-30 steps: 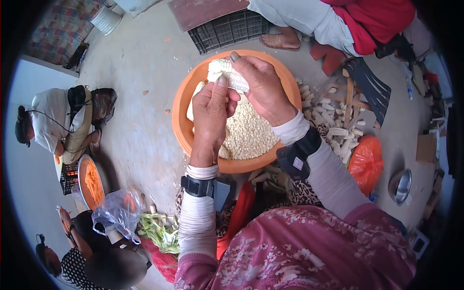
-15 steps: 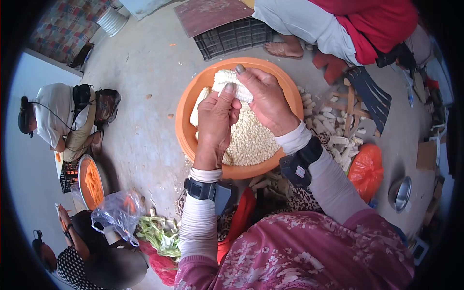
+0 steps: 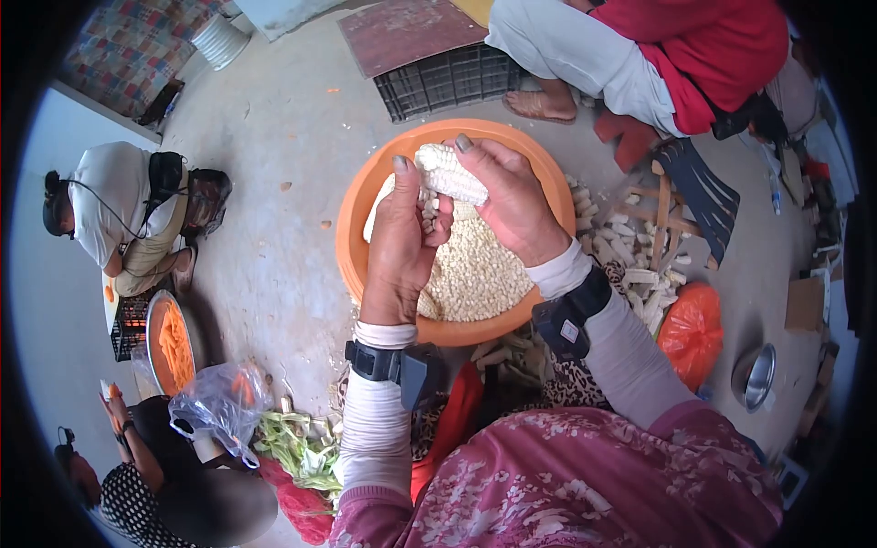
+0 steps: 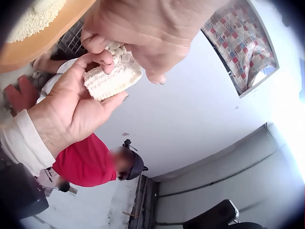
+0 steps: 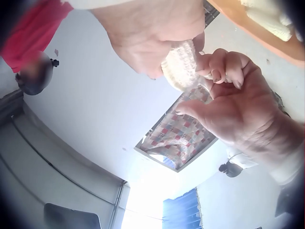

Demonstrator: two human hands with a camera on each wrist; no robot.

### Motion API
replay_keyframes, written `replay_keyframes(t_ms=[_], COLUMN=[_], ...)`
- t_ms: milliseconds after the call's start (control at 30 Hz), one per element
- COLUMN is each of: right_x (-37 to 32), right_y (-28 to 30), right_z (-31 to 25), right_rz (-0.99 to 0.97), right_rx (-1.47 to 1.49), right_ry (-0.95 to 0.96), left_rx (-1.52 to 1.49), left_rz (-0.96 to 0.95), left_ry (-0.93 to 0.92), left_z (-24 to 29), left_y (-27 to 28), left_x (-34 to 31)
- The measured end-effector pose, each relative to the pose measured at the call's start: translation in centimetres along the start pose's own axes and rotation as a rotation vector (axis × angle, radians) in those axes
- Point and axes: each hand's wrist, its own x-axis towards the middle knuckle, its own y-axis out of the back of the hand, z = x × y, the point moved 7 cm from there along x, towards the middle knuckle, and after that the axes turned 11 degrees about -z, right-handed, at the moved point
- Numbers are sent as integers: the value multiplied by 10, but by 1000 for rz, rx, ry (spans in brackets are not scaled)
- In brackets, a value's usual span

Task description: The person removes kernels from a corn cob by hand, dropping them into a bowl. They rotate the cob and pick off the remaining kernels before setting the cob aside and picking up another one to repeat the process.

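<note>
Right hand (image 3: pixel 523 203): gripped a short white corn cob (image 3: pixel 449 173).
Left hand (image 3: pixel 397 247): curled around loose pale kernels (image 3: pixel 427 205).
Cob: slanted from right hand toward left thumb, over round orange plastic tub (image 3: pixel 484 332).

Bare floor left of the orange basin (image 3: pixel 366 275).

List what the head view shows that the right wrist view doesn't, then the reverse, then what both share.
Only the head view: the shiny round metal bowl and the orange-red plastic bag.
Only the right wrist view: the bright blue ribbed panel.
Both: the round orange plastic tub, the stubby white corn cob, the left hand and the right hand.
</note>
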Motion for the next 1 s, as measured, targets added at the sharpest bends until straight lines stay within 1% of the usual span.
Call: replay_keyframes(t_ms=[67, 100, 167, 200, 267, 400, 467, 600, 667, 800, 867, 1000], right_x=[1, 1, 2, 2, 3, 3, 2, 3, 3, 2, 2, 2], right_y=[-1, -1, -1, 2, 4, -1, -1, 3, 3, -1, -2, -1], right_z=[1, 2, 2, 2, 4, -4, -5, -3, -4, -1, 2, 3], right_rz=[-14, -15, -7, -8, -73, -38, -23, -55, -54, -43, -79, -67], right_rx=[-25, -25, -34, -33, -60, 13, 159, 64, -25, -76, -114, -108], right_ry=[-8, -9, -9, -10, -22, 8, -21, -2, 7, 8, 2, -11], left_rx=[90, 90, -11, -11, -20, -28, 28, -16, -102, -82, 75, 112], left_rz=[35, 35, 87, 87, -32, -32, -107, -156, 35, 24, 66, 81], left_ry=[44, 43, 18, 17, 2, -28, -21, 6, 10, 3, 0, 1], left_z=[-2, -2, -1, -2, -3, -3, -7, -1, 4, 0, -1, -1], left_y=[5, 4, 4, 6, 4, 2, 0, -9, -9, -1, 3, 3], left_x=[0, 0, -2, -2, 0, 0, 0, -2, -8, -2, -1, -1])
